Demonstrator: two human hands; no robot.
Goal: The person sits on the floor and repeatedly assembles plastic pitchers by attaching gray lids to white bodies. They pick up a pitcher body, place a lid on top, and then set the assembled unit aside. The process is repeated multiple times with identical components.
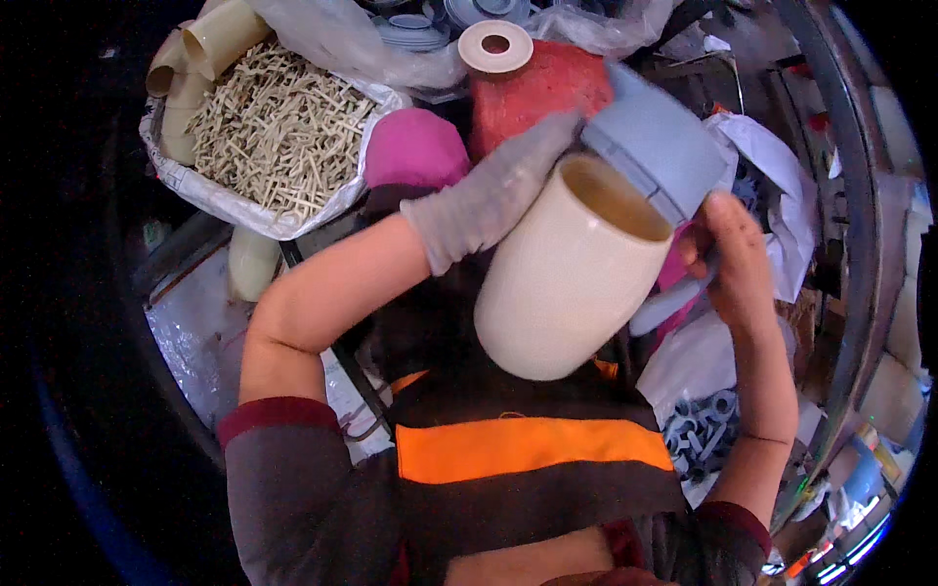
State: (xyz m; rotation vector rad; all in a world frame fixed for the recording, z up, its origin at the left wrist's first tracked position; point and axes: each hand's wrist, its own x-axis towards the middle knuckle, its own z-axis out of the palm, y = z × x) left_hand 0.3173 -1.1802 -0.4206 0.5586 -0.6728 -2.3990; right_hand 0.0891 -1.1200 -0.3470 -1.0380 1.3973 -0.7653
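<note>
My left hand [508,181] wears a thin grey glove and grips a blue-grey plastic pipe fitting [657,135] at its left edge; its fingertips are mostly hidden behind the fitting. Just below, a large cream pipe fitting [562,293] stands tilted over my lap, its round mouth facing up and right. The fitting's grey rim overlaps the far side of that mouth. At the right, my bare right hand [733,254] is closed, with the thumb near the grey rim. A flat grey piece [672,305] sticks out below its fingers; whether the hand holds it is unclear.
A white sack [259,223] full of small cream plastic bits [283,127] stands at the far left, with cream pipe fittings [225,39] on its edge. Ahead lies a red bundle [542,88] beside a cream ring [495,47]. Small grey parts [699,430] sit in a bag at right.
</note>
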